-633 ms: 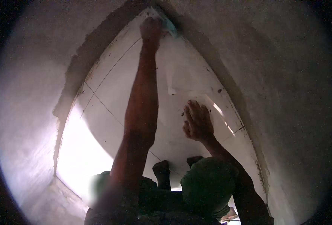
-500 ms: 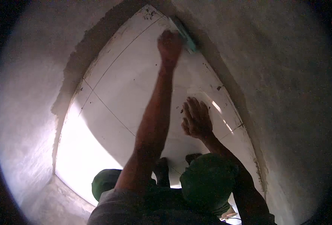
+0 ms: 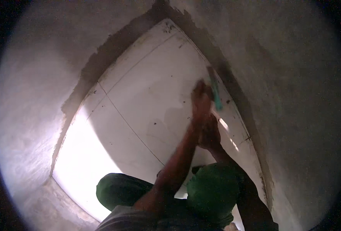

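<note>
Left grip point(image 3: 201, 94) on teal tool point(image 3: 216, 91), right grip point(image 3: 210, 134) nearby

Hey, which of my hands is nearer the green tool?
Left. Your left hand is right at the green tool, blurred but seemingly gripping it; your right hand is apart from it, closer to your body, partly hidden by the left wrist.

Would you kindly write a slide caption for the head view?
Left hand holding a teal tool near the wall, right hand close by, over white tiles.

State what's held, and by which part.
The left hand grips a flat turquoise tool from its left side; blur hides the exact part. Right hand: partly hidden, unclear.
</note>
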A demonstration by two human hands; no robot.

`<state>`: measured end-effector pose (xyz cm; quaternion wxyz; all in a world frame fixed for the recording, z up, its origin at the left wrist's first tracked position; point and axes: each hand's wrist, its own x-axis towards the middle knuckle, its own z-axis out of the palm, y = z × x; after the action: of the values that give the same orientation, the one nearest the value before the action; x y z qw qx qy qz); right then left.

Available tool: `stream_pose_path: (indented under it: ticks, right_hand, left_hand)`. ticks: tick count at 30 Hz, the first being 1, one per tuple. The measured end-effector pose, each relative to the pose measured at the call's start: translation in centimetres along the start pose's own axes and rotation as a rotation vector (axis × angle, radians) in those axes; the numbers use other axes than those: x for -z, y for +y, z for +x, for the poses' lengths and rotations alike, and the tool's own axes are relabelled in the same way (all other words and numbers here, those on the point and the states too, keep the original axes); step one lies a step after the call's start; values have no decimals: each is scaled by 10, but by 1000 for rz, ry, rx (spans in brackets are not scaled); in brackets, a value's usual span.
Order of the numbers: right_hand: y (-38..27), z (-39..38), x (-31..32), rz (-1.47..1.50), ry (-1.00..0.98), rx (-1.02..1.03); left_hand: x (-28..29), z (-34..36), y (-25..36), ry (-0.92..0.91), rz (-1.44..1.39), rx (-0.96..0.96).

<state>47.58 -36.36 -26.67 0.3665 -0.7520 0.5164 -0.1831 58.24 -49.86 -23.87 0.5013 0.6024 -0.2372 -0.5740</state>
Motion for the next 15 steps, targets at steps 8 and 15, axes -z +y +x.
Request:
stream_pose_path:
  ticks: [8,15]
  right_hand:
    - [-14,12,20,-402,-48,188]
    - [-13,12,20,-383,-43,184]
  left_hand:
    - [79,228,78,36,-231,-352]
    - [43,233,98,117,73,-441]
